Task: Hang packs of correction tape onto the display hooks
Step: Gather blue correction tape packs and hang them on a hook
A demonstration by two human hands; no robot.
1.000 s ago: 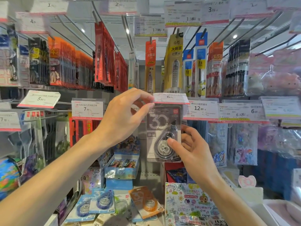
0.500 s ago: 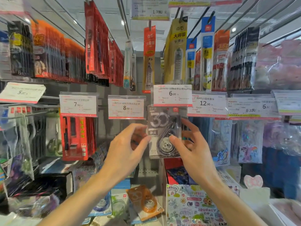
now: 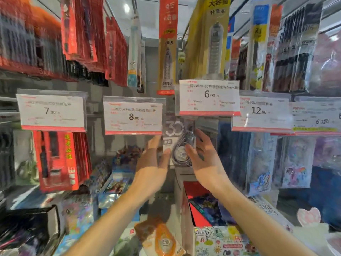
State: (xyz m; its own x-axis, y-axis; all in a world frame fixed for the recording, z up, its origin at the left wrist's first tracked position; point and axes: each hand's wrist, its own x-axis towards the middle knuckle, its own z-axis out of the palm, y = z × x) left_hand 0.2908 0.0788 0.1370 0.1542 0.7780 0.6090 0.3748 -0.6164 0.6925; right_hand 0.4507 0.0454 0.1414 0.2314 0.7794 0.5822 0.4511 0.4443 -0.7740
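A grey pack of correction tape (image 3: 178,137) marked "30" hangs below the 6.00 price tag (image 3: 209,97), its top hidden behind that tag. My left hand (image 3: 153,163) touches the pack's left edge with its fingertips. My right hand (image 3: 204,163) holds the pack's right side, thumb on the clear blister. The hook itself is hidden by the tag. An orange correction tape pack (image 3: 162,239) lies on the shelf below, between my forearms.
Price tags 7.90 (image 3: 51,109), 8.00 (image 3: 132,115) and 12.90 (image 3: 261,111) line the hook row. Red packs (image 3: 59,159) hang at left, pen packs above, sticker packs (image 3: 262,163) at right. Boxes and a patterned notebook (image 3: 221,241) fill the shelf below.
My left hand dropped from the price tag to the pack's left edge. The tag flipped down over the pack's top. The view moved closer and tilted upward.
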